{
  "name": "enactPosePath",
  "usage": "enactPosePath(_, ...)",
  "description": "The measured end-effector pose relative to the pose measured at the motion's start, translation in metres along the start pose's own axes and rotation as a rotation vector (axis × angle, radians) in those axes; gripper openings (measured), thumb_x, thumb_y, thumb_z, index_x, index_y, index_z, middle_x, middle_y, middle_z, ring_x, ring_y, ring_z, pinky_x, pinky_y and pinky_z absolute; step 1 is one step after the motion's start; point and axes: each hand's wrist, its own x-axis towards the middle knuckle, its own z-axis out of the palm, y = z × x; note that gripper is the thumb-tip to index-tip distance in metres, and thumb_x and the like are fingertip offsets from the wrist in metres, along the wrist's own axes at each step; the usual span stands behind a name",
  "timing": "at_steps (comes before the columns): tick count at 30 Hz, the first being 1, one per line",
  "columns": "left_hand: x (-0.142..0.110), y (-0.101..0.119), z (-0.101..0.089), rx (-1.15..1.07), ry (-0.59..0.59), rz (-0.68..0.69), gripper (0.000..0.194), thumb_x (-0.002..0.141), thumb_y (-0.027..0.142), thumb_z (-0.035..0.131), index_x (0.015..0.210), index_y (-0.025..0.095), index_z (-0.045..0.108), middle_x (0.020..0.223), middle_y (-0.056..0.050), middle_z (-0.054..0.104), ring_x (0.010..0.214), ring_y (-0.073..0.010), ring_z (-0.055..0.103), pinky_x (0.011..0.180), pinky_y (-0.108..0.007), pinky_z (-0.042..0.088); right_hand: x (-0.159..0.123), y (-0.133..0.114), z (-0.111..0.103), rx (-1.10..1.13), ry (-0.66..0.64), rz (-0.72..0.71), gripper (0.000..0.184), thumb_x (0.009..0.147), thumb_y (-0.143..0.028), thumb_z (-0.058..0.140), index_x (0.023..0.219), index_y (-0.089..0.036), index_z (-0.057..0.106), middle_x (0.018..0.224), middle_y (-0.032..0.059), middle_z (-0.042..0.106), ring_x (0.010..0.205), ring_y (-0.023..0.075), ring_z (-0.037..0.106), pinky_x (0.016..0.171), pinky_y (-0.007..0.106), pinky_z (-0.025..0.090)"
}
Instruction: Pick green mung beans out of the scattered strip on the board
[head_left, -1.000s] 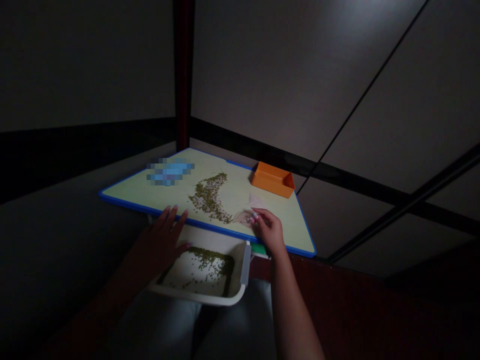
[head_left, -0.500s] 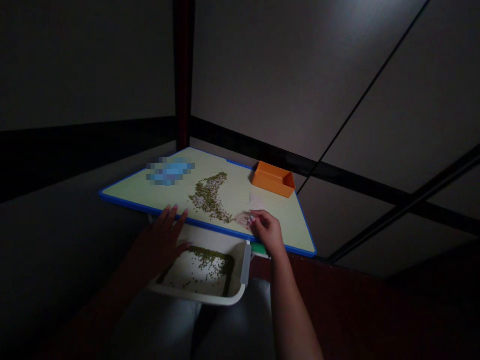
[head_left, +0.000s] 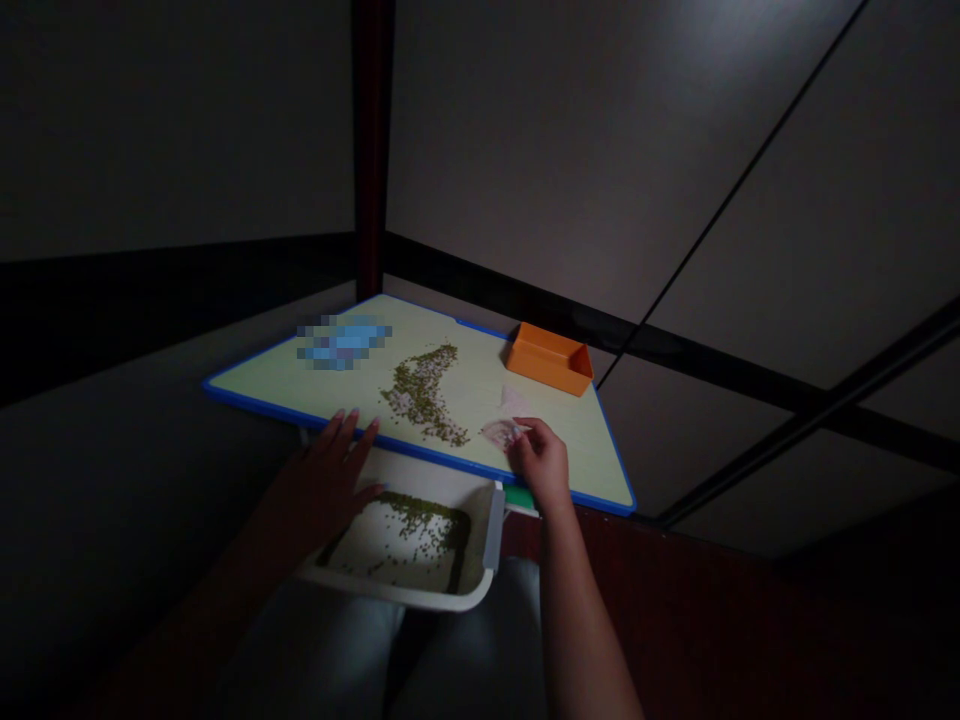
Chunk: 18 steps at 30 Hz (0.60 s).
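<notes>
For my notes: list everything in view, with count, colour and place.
Table: one, pale, blue-edged, centre
Bin: one, white, under table's near edge
Seeds: many, greenish, mid-table and in bin
Box: one, orange, table's far right
Blurred patch: one, blue, table's left
Faint patches: count unclear, pinkish, table's right
Unclear item: one, green, right of bin
Walls: at least two, grey, behind table
Post: one, reddish, far corner
Floor: one, reddish, lower right
Legs: two, greyish, beneath bin
Left hand: one, shadowed, table's near edge
Right hand: one, dim, table's right

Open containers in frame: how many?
2: an orange box on the table, at its far right, and a white bin at the near edge. Any under the tabletop would be hidden.
</notes>
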Motion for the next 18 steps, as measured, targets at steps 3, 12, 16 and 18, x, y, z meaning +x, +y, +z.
enactPosePath(3,0.0,-0.001,0.001,-0.001,-0.002,-0.005,0.075,0.09,0.05,0.045,0.155,0.02,0.024,0.161,-0.021,0.038,0.15,-0.0384,0.033,0.106,-0.055,0.044,0.001,0.001,0.0,-0.06,0.045,0.014,0.031,0.084,-0.034,0.052,0.103,-0.02,0.071,0.07,0.002,0.071,0.063,0.0201,0.065,0.058,0.028,0.047)
enactPosePath(12,-0.001,-0.001,0.005,-0.001,0.005,0.006,0.075,0.09,0.056,0.041,0.153,0.018,0.028,0.162,-0.022,0.035,0.151,-0.038,0.031,0.11,-0.056,0.04,0.002,0.005,0.001,-0.081,0.251,0.038,0.034,0.086,-0.035,0.05,0.108,-0.019,0.07,0.082,0.0059,0.073,0.073,0.0215,0.066,0.067,0.03,0.049)
enactPosePath(16,0.001,-0.002,0.005,0.001,0.003,0.004,0.075,0.09,0.055,0.041,0.153,0.017,0.03,0.161,-0.023,0.037,0.151,-0.0384,0.032,0.109,-0.055,0.042,0.003,0.009,-0.001,0.017,0.149,0.014,0.032,0.085,-0.034,0.052,0.106,-0.019,0.071,0.079,0.0035,0.072,0.071,0.02,0.065,0.067,0.029,0.05)
enactPosePath(18,0.001,-0.001,0.004,0.002,0.001,0.005,0.074,0.09,0.054,0.041,0.153,0.018,0.029,0.161,-0.023,0.037,0.151,-0.0388,0.032,0.108,-0.056,0.043,0.005,0.014,-0.001,0.005,0.11,0.008,0.031,0.085,-0.033,0.053,0.107,-0.019,0.071,0.079,0.0032,0.071,0.071,0.0201,0.064,0.067,0.029,0.049)
